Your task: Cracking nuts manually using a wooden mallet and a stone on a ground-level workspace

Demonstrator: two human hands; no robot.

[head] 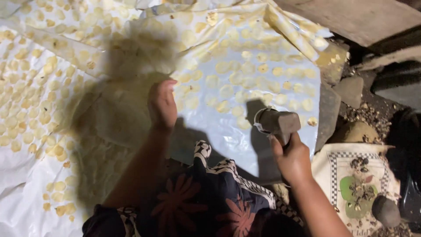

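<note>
A: Our right hand is closed around the handle of a grey blocky stone-headed mallet, its head held above the white plastic sheet.

B: Our left hand rests flat, fingers loosely together, gripping nothing. Thin round pale-yellow discs lie beyond and between both hands; the mallet's long axis runs left–right, nearest the right-side discs.

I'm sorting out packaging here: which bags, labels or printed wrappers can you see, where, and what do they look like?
Printed sack: lower right, lying flat under debris; off-white, checkered border, green round motif.
White wrap band: on the grey mallet in the right hand; lettering, if any, too small to tell.
No screens or signs.
</note>
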